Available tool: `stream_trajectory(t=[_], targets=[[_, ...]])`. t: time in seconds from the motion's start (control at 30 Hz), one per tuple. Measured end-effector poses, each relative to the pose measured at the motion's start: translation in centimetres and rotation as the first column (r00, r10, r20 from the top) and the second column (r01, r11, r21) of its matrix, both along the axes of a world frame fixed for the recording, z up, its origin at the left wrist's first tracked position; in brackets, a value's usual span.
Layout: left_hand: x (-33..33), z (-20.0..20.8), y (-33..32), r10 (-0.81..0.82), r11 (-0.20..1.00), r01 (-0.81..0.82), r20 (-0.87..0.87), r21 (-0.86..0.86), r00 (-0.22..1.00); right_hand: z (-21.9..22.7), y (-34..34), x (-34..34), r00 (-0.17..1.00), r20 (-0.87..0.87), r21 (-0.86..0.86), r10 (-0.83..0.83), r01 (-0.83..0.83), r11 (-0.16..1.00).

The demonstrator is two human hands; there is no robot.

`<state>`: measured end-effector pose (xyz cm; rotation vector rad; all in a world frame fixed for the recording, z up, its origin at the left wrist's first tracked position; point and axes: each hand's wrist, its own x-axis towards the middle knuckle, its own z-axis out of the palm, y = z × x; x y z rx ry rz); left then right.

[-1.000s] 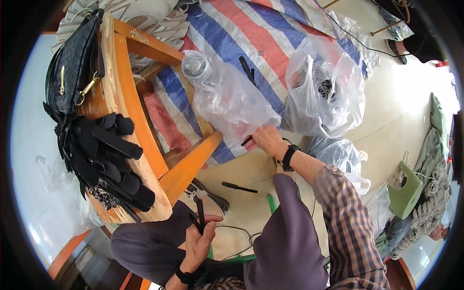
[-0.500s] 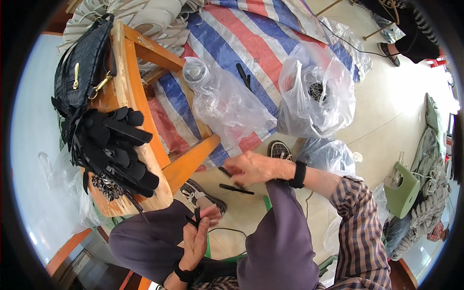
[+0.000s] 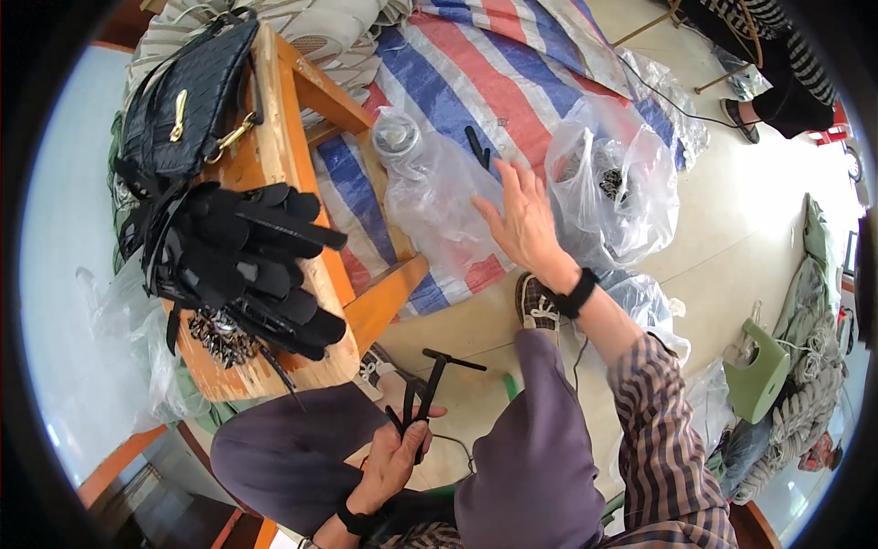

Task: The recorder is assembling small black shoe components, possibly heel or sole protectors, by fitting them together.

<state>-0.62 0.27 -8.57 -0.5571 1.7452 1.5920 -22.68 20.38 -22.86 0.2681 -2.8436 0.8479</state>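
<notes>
from here i have the left hand (image 3: 391,468) pinched around black strips (image 3: 432,388), ends jutting past its fingertips; an even pinch should keep them bundled. a loose strip (image 3: 468,364) shows just beyond those ends. my right hand (image 3: 527,224) is spread wide, seemingly holding nothing. past its fingertips, black pieces (image 3: 475,144) lie on striped sheeting (image 3: 476,69); such thin things suit a low fingertip pinch.

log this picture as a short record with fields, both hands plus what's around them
left hand: gripping black strips
right hand: open, fingers spread, nothing visible in it
wooden bench: bears black handbag, pile of black straps
striped sheet: bears crumpled clear plastic
far right: light-green plastic object
</notes>
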Motion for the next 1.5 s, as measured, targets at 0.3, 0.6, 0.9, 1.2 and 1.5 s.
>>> stream_trajectory(t=[0.3,0.6,0.9,1.2,1.5], targets=[[-0.7,-0.1,0.5,0.065,0.998,-0.065,0.126,-0.006,0.99,-9.1,-4.5,2.7,0.296,0.656,-0.674,0.694,0.643,0.363],[-0.7,-0.9,1.1,0.062,0.997,-0.055,0.132,-0.06,0.989,-10.9,-6.6,3.8,0.782,0.582,-0.193,0.221,-0.131,0.972],[-0.9,-0.7,0.8,0.046,0.997,-0.034,0.162,-0.072,0.986,-12.8,2.5,-1.2,0.827,0.542,-0.681,-0.15,0.536,0.499],[-1.2,-0.4,0.7,0.078,0.997,-0.07,0.231,-0.045,0.97,-12.9,-3.8,-4.8,0.83,0.427,0.274,-0.359,0.259,0.926],[-1.5,0.0,0.7,0.081,0.995,-0.063,0.241,-0.083,0.967,-13.1,-4.7,-4.7,0.806,0.515,0.163,-0.292,0.243,0.956]])
